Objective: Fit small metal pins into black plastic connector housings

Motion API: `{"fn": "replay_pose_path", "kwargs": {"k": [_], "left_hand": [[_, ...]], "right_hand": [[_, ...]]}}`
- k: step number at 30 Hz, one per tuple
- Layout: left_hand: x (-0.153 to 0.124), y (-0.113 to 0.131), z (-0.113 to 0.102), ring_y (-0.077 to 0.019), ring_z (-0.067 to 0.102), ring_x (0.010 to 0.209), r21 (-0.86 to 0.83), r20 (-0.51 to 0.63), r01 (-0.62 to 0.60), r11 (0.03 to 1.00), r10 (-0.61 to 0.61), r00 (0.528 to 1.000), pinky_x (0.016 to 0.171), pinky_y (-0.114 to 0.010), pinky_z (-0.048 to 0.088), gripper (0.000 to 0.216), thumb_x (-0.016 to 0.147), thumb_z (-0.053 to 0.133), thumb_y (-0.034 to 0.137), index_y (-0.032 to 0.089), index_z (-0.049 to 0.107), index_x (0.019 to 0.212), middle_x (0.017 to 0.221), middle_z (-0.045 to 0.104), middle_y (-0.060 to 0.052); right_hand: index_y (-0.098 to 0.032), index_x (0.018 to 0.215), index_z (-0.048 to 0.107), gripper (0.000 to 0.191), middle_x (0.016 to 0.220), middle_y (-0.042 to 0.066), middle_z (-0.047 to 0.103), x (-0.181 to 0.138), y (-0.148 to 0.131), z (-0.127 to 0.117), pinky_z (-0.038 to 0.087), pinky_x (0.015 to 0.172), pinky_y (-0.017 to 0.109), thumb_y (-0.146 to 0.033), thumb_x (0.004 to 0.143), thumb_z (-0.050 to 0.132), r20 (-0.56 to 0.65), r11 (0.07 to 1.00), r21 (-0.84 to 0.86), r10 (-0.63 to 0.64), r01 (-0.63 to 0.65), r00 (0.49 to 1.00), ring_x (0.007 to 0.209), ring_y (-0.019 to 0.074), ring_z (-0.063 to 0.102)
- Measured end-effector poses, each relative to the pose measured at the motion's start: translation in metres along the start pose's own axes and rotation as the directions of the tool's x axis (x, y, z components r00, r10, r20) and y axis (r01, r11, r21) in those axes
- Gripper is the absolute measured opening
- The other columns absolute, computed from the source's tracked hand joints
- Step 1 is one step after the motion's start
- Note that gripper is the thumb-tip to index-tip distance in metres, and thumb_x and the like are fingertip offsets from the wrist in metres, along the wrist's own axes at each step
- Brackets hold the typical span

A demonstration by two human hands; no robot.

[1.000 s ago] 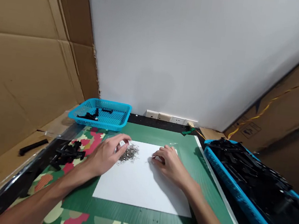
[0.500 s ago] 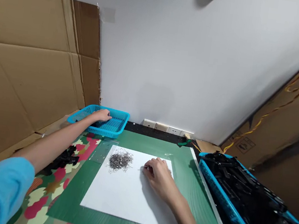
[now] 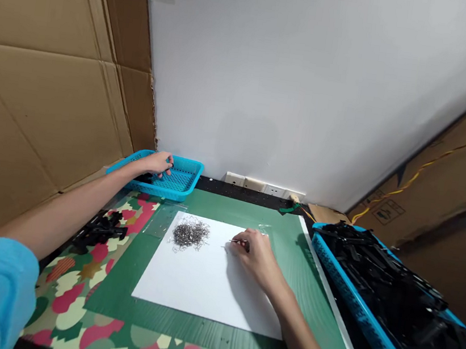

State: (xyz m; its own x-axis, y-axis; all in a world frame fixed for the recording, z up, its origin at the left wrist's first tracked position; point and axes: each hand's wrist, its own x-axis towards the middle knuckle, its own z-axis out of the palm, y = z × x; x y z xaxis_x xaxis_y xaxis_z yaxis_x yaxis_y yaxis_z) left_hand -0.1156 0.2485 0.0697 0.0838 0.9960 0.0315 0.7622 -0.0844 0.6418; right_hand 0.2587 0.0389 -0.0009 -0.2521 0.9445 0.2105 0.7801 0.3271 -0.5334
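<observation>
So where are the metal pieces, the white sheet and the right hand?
Metal pieces (image 3: pixel 191 233), head view: middle of the pile.
White sheet (image 3: pixel 206 280), head view: bare middle.
Right hand (image 3: pixel 257 253), head view: back of the hand.

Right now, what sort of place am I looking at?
Likely a makeshift small-parts workspace: a pile of tiny metal pieces on white paper, beside a blue basket heaped with black parts.

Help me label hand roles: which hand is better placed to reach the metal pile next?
Likely the right hand: it's over the white sheet bearing the metal pile, though seemingly pinching a thin piece. The left hand is at the smaller blue basket.
</observation>
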Motion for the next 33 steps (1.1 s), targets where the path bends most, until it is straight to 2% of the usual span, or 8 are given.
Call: {"fn": "replay_pose_path", "kwargs": {"k": [3,7,11,15,18,21,26,33], "left_hand": [[-0.022,0.010,-0.008,-0.0122,0.062,0.062,-0.152,0.020,-0.055,0.987,0.059,0.998,0.052,-0.022,0.047,0.022,0.102,0.065,0.034,0.016,0.062,0.115,0.095,0.074,-0.006],[-0.070,0.034,0.001,-0.0105,0.057,0.060,-0.356,-0.025,-0.167,0.920,0.169,0.985,0.045,-0.020,0.039,0.029,0.101,0.062,0.046,0.021,0.056,0.117,0.098,0.069,-0.006],[-0.131,0.058,0.038,-0.0099,0.056,0.058,-0.592,0.029,-0.171,0.788,0.233,0.972,0.043,-0.020,0.038,0.034,0.097,0.067,0.052,0.023,0.054,0.110,0.094,0.065,-0.003],[-0.176,0.072,0.096,-0.0077,0.054,0.056,-0.801,0.216,0.023,0.598,0.253,0.943,0.041,-0.017,0.034,0.036,0.096,0.069,0.054,0.023,0.051,0.102,0.089,0.060,0.000],[-0.188,0.074,0.134,-0.0071,0.049,0.053,-0.802,0.206,-0.023,0.597,0.311,0.928,0.041,-0.017,0.035,0.035,0.096,0.070,0.052,0.023,0.052,0.103,0.079,0.056,0.004],[-0.190,0.071,0.155,-0.0078,0.046,0.052,-0.769,0.168,-0.074,0.635,0.313,0.935,0.045,-0.018,0.037,0.031,0.098,0.068,0.049,0.021,0.058,0.107,0.069,0.051,0.006],[-0.196,0.063,0.160,-0.0094,0.046,0.054,-0.749,0.115,-0.075,0.658,0.242,0.964,0.047,-0.020,0.035,0.029,0.101,0.064,0.047,0.019,0.065,0.110,0.067,0.051,0.005],[-0.208,0.065,0.155,-0.0113,0.048,0.056,-0.701,0.092,-0.088,0.708,0.212,0.973,0.050,-0.023,0.037,0.025,0.100,0.065,0.044,0.021,0.072,0.108,0.067,0.053,0.003]], "right_hand": [[-0.022,0.093,0.085,0.013,0.089,0.007,0.079,0.001,-0.001,0.003,0.043,0.077,0.031,-0.022,0.092,0.072,0.014,1.000,-0.011,0.024,-0.024,1.000,0.085,0.0241,0.069],[-0.024,0.092,0.085,0.015,0.090,0.005,0.079,0.001,-0.004,0.012,0.042,0.079,0.031,-0.017,0.089,0.073,0.028,1.000,-0.004,0.013,-0.013,1.000,0.087,0.0236,0.069],[-0.024,0.091,0.084,0.015,0.093,0.005,0.079,0.000,-0.003,0.015,0.039,0.084,0.034,-0.017,0.090,0.072,0.039,1.000,-0.022,-0.001,0.002,0.999,0.091,0.0250,0.067],[-0.024,0.092,0.083,0.018,0.098,0.006,0.079,0.000,-0.002,0.014,0.036,0.087,0.036,-0.017,0.094,0.067,0.062,0.998,-0.058,-0.020,0.024,0.998,0.097,0.0263,0.066],[-0.024,0.095,0.082,0.024,0.101,0.006,0.078,-0.002,-0.003,0.012,0.036,0.086,0.036,-0.017,0.098,0.060,0.082,0.995,-0.084,-0.050,0.057,0.995,0.099,0.0261,0.067],[-0.025,0.098,0.082,0.027,0.102,0.007,0.078,-0.002,-0.003,0.010,0.036,0.088,0.037,-0.021,0.102,0.056,0.085,0.992,-0.101,-0.061,0.069,0.995,0.100,0.0260,0.067],[-0.024,0.096,0.083,0.017,0.100,0.008,0.078,0.000,-0.003,0.011,0.038,0.089,0.040,-0.033,0.097,0.069,0.060,0.993,-0.121,0.015,-0.008,0.998,0.097,0.0278,0.067],[-0.025,0.094,0.083,0.018,0.099,0.007,0.078,0.001,-0.003,0.018,0.037,0.087,0.039,-0.023,0.095,0.066,0.097,0.994,-0.101,-0.032,0.042,0.995,0.098,0.0278,0.066]]}}
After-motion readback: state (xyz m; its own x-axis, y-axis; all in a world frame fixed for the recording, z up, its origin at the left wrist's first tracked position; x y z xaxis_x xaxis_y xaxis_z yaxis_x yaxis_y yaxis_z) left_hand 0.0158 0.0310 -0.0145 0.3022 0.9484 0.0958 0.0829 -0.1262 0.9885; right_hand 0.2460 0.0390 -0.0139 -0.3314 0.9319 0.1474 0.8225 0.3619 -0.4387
